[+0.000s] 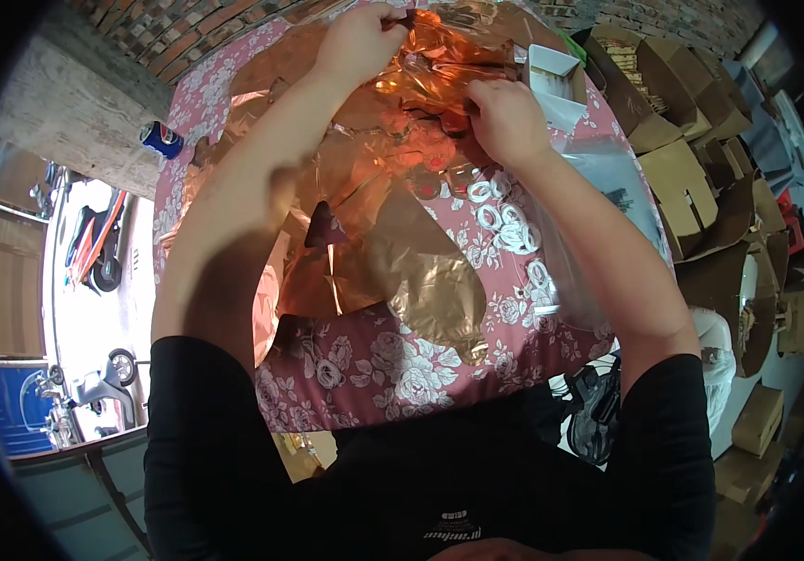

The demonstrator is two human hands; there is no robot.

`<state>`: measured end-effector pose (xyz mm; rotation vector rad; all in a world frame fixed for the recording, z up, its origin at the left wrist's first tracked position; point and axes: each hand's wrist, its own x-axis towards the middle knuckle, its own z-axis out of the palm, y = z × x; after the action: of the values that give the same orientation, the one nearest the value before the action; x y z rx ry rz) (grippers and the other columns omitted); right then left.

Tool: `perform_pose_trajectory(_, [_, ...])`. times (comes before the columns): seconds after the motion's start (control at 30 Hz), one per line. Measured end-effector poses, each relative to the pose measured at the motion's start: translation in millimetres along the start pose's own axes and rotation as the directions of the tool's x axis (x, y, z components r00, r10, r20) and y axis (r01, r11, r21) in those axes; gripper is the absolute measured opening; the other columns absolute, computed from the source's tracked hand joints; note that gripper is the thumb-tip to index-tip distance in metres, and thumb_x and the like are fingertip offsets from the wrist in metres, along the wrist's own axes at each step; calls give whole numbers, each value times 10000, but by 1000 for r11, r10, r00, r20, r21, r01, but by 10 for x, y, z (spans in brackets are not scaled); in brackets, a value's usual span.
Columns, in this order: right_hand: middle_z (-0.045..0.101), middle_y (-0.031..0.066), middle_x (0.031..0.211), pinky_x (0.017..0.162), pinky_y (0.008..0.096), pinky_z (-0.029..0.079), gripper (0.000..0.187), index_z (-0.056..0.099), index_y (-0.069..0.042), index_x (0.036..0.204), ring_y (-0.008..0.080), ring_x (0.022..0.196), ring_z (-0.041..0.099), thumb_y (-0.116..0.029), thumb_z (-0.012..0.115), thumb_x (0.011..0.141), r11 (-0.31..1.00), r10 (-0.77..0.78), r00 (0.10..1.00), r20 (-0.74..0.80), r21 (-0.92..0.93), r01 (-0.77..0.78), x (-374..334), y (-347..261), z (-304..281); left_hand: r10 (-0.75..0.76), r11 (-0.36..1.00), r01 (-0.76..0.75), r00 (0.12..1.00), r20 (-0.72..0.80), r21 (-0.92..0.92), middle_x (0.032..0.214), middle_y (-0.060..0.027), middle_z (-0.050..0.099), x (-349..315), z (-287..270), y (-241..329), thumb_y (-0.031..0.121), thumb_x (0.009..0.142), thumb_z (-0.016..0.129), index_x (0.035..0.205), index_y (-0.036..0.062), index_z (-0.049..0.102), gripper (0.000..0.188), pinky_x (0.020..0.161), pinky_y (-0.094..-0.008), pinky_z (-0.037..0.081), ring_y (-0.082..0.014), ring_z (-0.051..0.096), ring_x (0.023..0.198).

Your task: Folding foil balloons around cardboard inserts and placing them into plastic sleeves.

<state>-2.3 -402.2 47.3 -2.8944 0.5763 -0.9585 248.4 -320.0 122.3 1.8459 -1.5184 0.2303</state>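
My left hand (362, 45) is closed at the far side of the table, pinching the edge of a crumpled, shiny orange foil balloon (439, 70). To its right, my right hand (511, 123) grips the same foil with curled fingers. The foil between them is wrinkled and catches the light. Beneath and nearer to me lie more flat copper-coloured foil pieces (355, 182). One gold foil balloon (434, 276) lies deflated, its rounded end toward the table's near edge. Several white ribbon coils (505, 220) rest beside my right forearm.
A pink floral cloth (402, 374) covers the table. A small white box (554, 73) stands at the far right, with clear plastic bags (608, 201) nearer. Open cardboard boxes (682, 192) crowd the right side. A blue can (160, 138) is at the left edge.
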Motion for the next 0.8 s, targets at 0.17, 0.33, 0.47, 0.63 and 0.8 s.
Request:
perform_pose_trajectory(0.17, [744, 157, 976, 895, 499, 549, 146, 762, -67, 1000, 393, 1002, 698, -124, 766, 866, 999, -50, 999, -21, 5, 50, 6, 36, -40, -94, 995, 92, 992, 82, 38, 864, -144, 756, -44, -63, 141, 275, 949, 781, 1163, 26, 779, 328, 761, -387, 572, -235, 710, 761])
perform_pose_trajectory(0.33, [752, 101, 1245, 1032, 477, 526, 228, 815, -121, 1057, 346, 1265, 650, -151, 827, 831, 978, -177, 879, -442, -181, 106, 99, -95, -199, 52, 994, -32, 982, 182, -108, 890, -111, 780, -266, -42, 80, 224, 987, 771, 1145, 7, 772, 269, 773, -352, 573, -179, 714, 799])
perform_pose_trajectory(0.47, [768, 149, 1251, 1039, 478, 534, 207, 825, -110, 1046, 364, 1259, 669, -183, 829, 852, 960, -195, 875, -444, -269, 77, 320, 60, -274, 24, 983, 32, 953, 301, -182, 985, -120, 811, -315, -98, 244, 249, 1033, 724, 1167, 26, 788, 268, 837, -351, 589, -187, 754, 891])
perform_pose_trajectory(0.63, [773, 232, 1080, 847, 534, 586, 166, 808, -99, 1053, 459, 949, 730, -238, 765, 972, 990, 141, 988, -67, 38, -139, 686, 177, -414, 24, 951, -33, 999, -32, -306, 1129, -145, 808, -350, -270, -32, 377, 1072, 672, 1284, 80, 774, 379, 915, -364, 579, -198, 761, 1013])
perform_pose_trajectory(0.8, [809, 162, 857, 763, 396, 620, 141, 859, -65, 972, 229, 831, 801, -97, 743, 898, 538, -26, 981, -193, 824, 177, 1171, 273, -1016, -245, 809, 99, 953, -180, -580, 1266, -124, 752, -854, -373, -195, 397, 1114, 644, 1403, -28, 656, 514, 1019, -377, 547, -217, 711, 1127])
